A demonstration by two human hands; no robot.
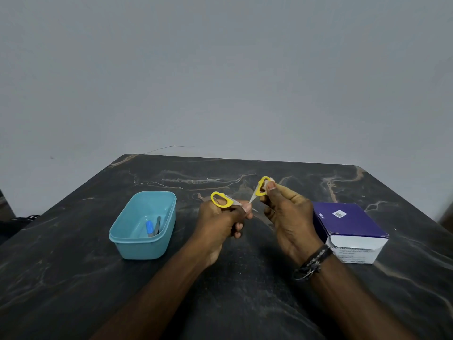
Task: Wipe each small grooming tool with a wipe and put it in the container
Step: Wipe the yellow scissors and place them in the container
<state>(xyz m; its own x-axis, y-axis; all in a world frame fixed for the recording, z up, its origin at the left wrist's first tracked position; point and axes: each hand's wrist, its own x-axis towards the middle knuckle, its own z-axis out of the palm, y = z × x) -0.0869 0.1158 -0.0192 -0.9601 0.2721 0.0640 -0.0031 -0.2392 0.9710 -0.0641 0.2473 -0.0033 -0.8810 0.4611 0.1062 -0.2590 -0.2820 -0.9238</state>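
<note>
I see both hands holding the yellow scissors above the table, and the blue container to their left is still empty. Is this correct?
Not quite: the head view shows the blue container already holds tools, one with a blue part. The rest stands: both hands, left and right, hold the yellow scissors above the table.

You're holding the yellow-handled scissors [241, 198] spread open above the table; your blue container [143, 224] left of them holds two tools [153, 227].
</note>
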